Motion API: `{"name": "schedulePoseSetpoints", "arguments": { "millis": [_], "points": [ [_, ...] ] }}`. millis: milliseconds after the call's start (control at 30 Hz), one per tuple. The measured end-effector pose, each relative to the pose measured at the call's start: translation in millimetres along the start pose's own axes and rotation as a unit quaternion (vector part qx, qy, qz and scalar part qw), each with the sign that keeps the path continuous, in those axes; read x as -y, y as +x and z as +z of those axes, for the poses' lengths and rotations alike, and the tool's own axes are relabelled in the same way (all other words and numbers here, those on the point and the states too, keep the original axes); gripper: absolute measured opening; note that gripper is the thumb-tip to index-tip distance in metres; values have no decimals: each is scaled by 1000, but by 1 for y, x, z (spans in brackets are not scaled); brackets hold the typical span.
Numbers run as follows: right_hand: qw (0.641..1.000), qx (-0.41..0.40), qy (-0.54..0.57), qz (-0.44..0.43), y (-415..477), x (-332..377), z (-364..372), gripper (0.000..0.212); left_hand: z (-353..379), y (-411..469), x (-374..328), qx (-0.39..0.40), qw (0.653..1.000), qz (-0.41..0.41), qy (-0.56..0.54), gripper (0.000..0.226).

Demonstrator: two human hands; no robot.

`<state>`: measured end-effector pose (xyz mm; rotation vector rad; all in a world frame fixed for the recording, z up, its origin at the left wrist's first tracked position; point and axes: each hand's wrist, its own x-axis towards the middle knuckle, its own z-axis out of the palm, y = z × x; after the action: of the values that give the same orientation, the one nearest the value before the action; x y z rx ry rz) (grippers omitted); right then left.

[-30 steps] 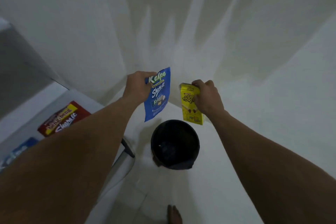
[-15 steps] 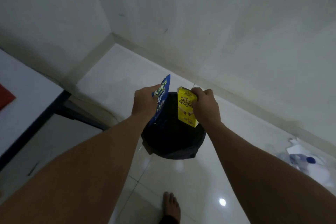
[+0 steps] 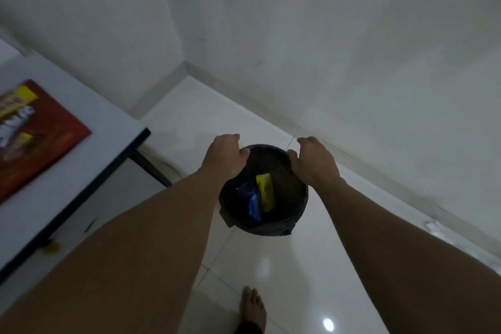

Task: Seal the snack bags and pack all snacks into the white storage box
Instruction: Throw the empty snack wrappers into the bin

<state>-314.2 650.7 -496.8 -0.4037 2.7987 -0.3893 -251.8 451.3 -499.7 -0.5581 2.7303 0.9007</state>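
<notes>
A blue snack packet (image 3: 253, 202) and a yellow snack packet (image 3: 265, 192) lie inside a black bin (image 3: 299, 211) lined with a dark bag, standing on the floor. My left hand (image 3: 225, 156) hovers over the bin's left rim, fingers loosely curled downward and holding nothing. My right hand (image 3: 311, 161) hovers over the right rim in the same way, also empty. A large red snack packet (image 3: 40, 133) lies flat on the white table (image 3: 89, 106) at the left. The white storage box is out of view.
The bin stands in a corner where two white walls meet the glossy tiled floor. The table's dark edge and leg (image 3: 149, 168) are just left of the bin. A bare foot (image 3: 252, 306) is below it. Pale litter (image 3: 433, 225) lies by the right wall.
Both hands let go of their packets; the blue and yellow packets dropped into the bin. The view swung back left, showing the table and red packet again.
</notes>
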Motion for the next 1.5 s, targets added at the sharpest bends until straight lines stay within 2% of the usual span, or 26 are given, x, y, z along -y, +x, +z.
{"name": "schedulePoseSetpoints", "arguments": {
  "millis": [133,333,600,867,1033,1200,1400,1500],
  "points": [
    [998,8,-44,-41,-17,49,-83,52,-95,-30,-23,-6,999,11,53,62],
    [991,-1,-89,-103,-55,148,-184,64,-236,-104,-22,-77,995,-5,66,65],
    [974,-30,-104,-199,-105,289,-240,66,-346,-225,43,-144,985,-79,57,62],
    [946,29,-103,-306,-90,411,-197,67,-369,-268,138,-203,959,-195,-19,67],
    [914,97,-125,-373,-62,459,-143,70,-359,-265,189,-196,938,-286,-24,70],
    [888,149,-145,-410,-29,488,-92,62,-341,-252,229,-176,919,-352,-30,70],
    [861,220,-159,-430,3,498,-35,52,-312,-239,267,-154,903,-401,-33,56],
    [850,239,-171,-437,11,492,-16,62,-299,-235,272,-138,902,-409,-11,63]
  ]
}}
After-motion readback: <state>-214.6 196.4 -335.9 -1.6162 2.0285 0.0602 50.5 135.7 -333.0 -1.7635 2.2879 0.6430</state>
